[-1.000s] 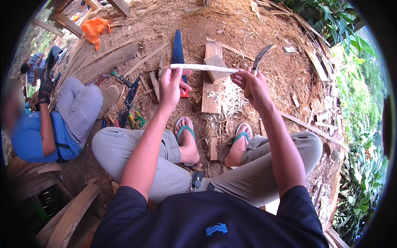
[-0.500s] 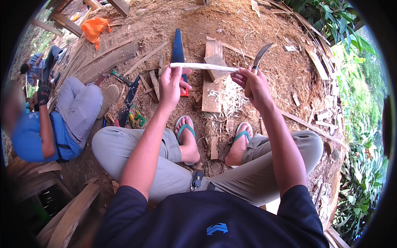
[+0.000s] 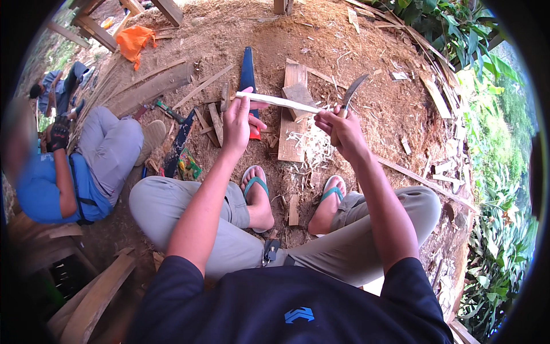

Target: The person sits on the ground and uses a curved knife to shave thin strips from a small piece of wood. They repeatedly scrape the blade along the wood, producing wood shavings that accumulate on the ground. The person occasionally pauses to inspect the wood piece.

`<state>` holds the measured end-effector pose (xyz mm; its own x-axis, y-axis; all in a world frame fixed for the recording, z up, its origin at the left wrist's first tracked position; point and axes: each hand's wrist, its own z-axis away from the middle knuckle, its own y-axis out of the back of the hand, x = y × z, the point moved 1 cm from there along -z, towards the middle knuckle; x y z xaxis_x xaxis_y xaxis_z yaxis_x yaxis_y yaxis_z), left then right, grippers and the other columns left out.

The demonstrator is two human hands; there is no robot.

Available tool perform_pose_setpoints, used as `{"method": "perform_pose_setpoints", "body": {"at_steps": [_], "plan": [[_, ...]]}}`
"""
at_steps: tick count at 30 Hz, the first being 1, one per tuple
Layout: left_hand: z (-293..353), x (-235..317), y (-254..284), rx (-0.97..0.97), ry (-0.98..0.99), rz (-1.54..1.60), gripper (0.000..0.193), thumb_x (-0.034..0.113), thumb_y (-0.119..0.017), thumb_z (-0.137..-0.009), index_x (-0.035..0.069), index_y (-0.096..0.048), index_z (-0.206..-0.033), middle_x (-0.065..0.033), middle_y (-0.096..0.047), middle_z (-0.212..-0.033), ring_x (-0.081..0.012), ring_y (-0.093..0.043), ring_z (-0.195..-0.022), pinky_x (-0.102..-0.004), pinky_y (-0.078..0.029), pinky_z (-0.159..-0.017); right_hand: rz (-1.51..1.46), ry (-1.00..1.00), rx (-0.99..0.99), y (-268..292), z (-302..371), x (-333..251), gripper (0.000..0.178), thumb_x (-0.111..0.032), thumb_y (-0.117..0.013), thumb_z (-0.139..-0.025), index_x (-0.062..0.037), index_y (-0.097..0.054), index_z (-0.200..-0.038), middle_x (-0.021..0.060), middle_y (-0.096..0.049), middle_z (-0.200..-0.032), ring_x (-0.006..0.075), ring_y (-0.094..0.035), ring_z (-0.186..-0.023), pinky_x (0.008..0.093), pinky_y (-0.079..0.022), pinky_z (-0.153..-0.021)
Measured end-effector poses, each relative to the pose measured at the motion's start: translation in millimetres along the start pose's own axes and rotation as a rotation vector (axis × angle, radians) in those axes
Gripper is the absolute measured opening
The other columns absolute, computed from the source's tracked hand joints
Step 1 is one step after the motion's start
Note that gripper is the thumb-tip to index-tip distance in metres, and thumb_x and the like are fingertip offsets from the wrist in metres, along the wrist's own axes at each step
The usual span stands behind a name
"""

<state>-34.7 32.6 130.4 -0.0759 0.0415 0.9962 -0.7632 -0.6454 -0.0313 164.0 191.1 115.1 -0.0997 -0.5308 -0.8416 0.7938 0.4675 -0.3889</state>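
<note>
A pale whittled wooden stick (image 3: 281, 102) spans the gap between my two hands, above the ground. My left hand (image 3: 238, 121) pinches its left end between thumb and fingers, with the other fingers spread. At the other end, my right hand (image 3: 345, 133) grips the stick's tip with its fingertips. That same hand also holds a curved knife (image 3: 354, 90), its blade pointing up and away and its handle in the palm. Below the stick lies a wooden plank (image 3: 292, 135) with a short wood block (image 3: 298, 97) on top and pale shavings (image 3: 315, 137) beside it.
A blue handsaw (image 3: 247, 71) with a red handle lies beyond my left hand. To the left sits a person in a blue shirt (image 3: 43, 192), near a hammer (image 3: 169, 110). An orange bag (image 3: 135, 43) and scrap boards lie on the sawdust-covered ground. Plants (image 3: 498, 246) border the right.
The stick's right end has dipped, so it now slants down to the right. My right hand, with the knife, has moved slightly left and down. The left hand stays nearly in place.
</note>
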Motion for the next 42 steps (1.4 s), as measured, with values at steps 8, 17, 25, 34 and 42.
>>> {"method": "perform_pose_setpoints", "body": {"at_steps": [8,17,25,34,42], "plan": [[4,-5,-20,-0.162,0.057,0.003,0.023,0.024,-0.051,-0.097,0.004,-0.048,-0.108,-0.0112,-0.067,-0.097,-0.0123,-0.065,-0.062,-0.0193,-0.045,-0.043,0.021,-0.141,-0.174,-36,31,28,0.031,0.005,-0.066,-0.082,-0.0079,-0.039,-0.086,0.0145,-0.063,-0.09,0.0224,-0.068,-0.078,0.0324,-0.06,-0.067],[7,-4,-18,-0.234,0.196,0.022,0.033,0.027,-0.041,-0.101,0.004,-0.056,-0.119,-0.0013,-0.053,-0.072,-0.0097,-0.056,-0.05,-0.0215,-0.043,-0.043,0.218,-0.033,-0.047,-32,17,10,0.035,-0.01,-0.075,-0.08,-0.0105,-0.04,-0.082,0.0099,-0.064,-0.088,0.0136,-0.064,-0.071,0.0254,-0.053,-0.054],[17,-36,-44,-0.465,0.214,-0.189,0.031,0.035,-0.04,-0.101,0.009,-0.058,-0.102,0.0056,-0.039,-0.061,-0.0036,-0.035,-0.049,-0.0206,-0.027,-0.043,0.139,0.044,0.034,-15,-2,12,0.031,-0.013,-0.072,-0.083,-0.0078,-0.041,-0.086,0.0092,-0.06,-0.086,0.0156,-0.064,-0.075,0.0291,-0.057,-0.068],[18,-67,-42,-0.495,0.266,-0.214,0.032,0.031,-0.045,-0.099,0.003,-0.058,-0.104,0.0013,-0.051,-0.07,-0.0079,-0.048,-0.065,-0.0264,-0.04,-0.058,0.137,0.078,0.161,-6,-15,12,0.024,0.0,-0.062,-0.087,-0.0052,-0.038,-0.089,0.0123,-0.059,-0.09,0.0213,-0.066,-0.084,0.0342,-0.06,-0.073],[17,-57,-41,-0.583,0.291,-0.422,0.026,0.027,-0.043,-0.098,0.004,-0.055,-0.094,0.0021,-0.046,-0.07,-0.0078,-0.043,-0.062,-0.0261,-0.037,-0.057,0.057,0.103,0.178,8,-20,9,0.017,0.008,-0.047,-0.089,-0.0011,-0.033,-0.094,0.0257,-0.052,-0.117,0.0332,-0.064,-0.098,0.0408,-0.058,-0.085]]}}
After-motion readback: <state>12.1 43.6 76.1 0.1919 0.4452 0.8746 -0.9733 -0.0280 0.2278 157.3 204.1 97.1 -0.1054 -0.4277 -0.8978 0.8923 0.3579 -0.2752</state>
